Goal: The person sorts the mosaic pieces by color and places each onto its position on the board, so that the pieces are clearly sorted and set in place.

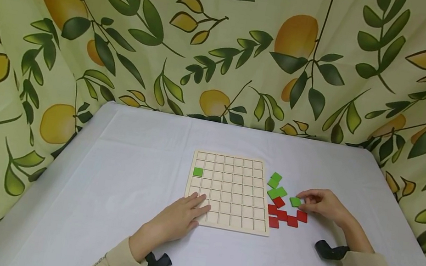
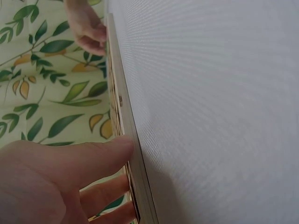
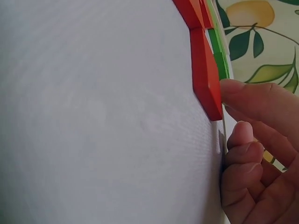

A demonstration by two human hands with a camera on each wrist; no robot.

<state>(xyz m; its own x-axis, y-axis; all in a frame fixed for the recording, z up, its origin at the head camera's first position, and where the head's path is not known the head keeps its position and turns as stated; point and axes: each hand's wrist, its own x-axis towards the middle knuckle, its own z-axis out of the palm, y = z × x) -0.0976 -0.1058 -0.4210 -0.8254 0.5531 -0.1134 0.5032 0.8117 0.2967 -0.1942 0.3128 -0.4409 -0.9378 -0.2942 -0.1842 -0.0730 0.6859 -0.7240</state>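
Observation:
A pale wooden grid board (image 1: pixel 233 187) lies flat on the table, with one green square tile (image 1: pixel 198 172) in its left column. My left hand (image 1: pixel 179 216) rests on the board's near left corner, fingers spread over the cells; in the left wrist view the thumb (image 2: pixel 103 158) touches the board's edge. Right of the board, my right hand (image 1: pixel 323 204) pinches a green square tile (image 1: pixel 295 202) between thumb and index finger. Its other fingers (image 3: pixel 243 172) are curled in. Just in front of that hand lies a red square tile (image 1: pixel 302 216), seen large in the right wrist view.
Several loose red tiles (image 1: pixel 281 215) and green tiles (image 1: pixel 277 192) lie close together along the board's right side, some touching. A white cloth covers the table (image 1: pixel 130 152). Behind it hangs a leaf-and-fruit patterned curtain (image 1: pixel 224 60). Black wrist devices (image 1: pixel 330 250) sit below both hands.

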